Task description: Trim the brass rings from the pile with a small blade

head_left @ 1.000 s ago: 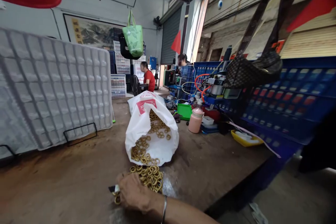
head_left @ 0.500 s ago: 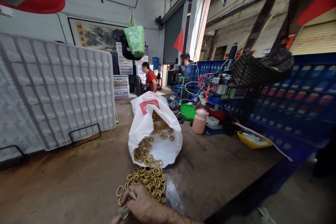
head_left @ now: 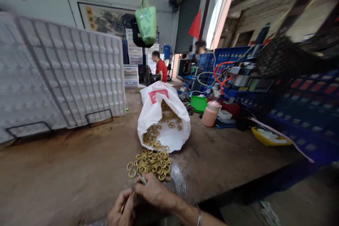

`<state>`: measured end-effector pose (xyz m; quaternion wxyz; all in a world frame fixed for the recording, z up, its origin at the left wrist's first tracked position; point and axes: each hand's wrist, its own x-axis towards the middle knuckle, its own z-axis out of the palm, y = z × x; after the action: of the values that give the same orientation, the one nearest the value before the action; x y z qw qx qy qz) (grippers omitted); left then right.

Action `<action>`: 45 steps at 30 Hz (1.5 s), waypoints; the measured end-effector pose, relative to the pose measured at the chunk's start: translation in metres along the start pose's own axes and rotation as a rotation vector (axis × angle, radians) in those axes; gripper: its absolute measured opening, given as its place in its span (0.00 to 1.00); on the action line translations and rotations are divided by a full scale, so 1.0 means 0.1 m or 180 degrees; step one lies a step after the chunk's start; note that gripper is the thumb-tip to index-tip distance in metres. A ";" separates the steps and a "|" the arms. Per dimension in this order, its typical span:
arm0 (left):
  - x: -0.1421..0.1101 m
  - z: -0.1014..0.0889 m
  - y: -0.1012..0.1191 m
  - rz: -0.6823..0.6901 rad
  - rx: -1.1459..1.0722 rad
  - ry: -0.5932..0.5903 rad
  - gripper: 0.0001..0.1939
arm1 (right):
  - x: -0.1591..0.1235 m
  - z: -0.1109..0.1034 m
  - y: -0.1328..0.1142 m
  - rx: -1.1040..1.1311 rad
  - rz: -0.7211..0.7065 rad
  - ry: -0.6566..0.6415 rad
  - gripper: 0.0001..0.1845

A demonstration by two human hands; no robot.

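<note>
Centrally, on a worn brown surface (head_left: 212, 155), just before the gaping mouth of a white plastic sack with a red printed panel (head_left: 150, 113): a loose heap of small brass-coloured rings (head_left: 153, 164), with more inside the sack. Note two stray rings (head_left: 132, 177) at the heap's left margin. Likeliest fault: a ring escaping the fingertips, owing to small size, rounded form and narrow hold. Possible also: rings scattered by a nudge from the right knuckles, just beside the heap; a further spill from the sack after a knock; a jab to the left fingers.

Left hand (head_left: 119, 213): grip drawn together, thumb against fingers, apparently clamped on one brass-coloured ring (head_left: 122, 207), mostly hidden. Right hand (head_left: 153, 190), with a silver-coloured bracelet (head_left: 198, 215) at the wrist: grip closed around a slim, pale, stick-like object (head_left: 143, 179) of uncertain kind. Fingertips of both hands close together; contact not discernible.
</note>
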<state>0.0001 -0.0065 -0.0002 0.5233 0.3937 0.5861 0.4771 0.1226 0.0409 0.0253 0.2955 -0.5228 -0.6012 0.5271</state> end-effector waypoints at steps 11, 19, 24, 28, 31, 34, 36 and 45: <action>-0.25 0.08 0.06 -0.0586 -0.0874 -0.0284 0.16 | -0.09 -0.02 0.18 -0.0123 -0.0369 -0.0136 0.12; -0.28 0.09 0.05 -0.0565 -0.0927 -0.0382 0.15 | -0.14 -0.03 0.18 -0.0259 -0.0435 -0.0095 0.14; -0.29 0.15 0.02 -0.0541 -0.0763 -0.0428 0.15 | -0.15 -0.05 0.25 -0.0313 -0.0547 -0.0093 0.14; -0.30 0.18 0.03 -0.0566 -0.1042 -0.0559 0.15 | -0.15 -0.10 0.26 -0.0209 -0.0494 -0.0114 0.14; -0.31 0.20 0.04 -0.0575 -0.1149 -0.0544 0.15 | -0.17 -0.13 0.27 -0.0669 -0.0703 0.0083 0.14; -0.31 0.21 0.03 -0.0528 -0.1129 -0.0506 0.15 | -0.22 -0.14 0.30 -0.1546 -0.1016 0.0056 0.09; -0.30 0.20 0.01 -0.0477 -0.1062 -0.0469 0.15 | -0.26 -0.14 0.31 -0.2075 -0.1085 -0.0103 0.07; -0.32 0.19 0.02 -0.0306 -0.0588 -0.0148 0.18 | -0.30 -0.11 0.25 -0.3030 -0.0786 -0.0555 0.12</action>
<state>0.0238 -0.0341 0.0094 0.5931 0.3261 0.5455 0.4943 0.1487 0.0137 0.0102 0.0330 -0.4785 -0.8550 0.1971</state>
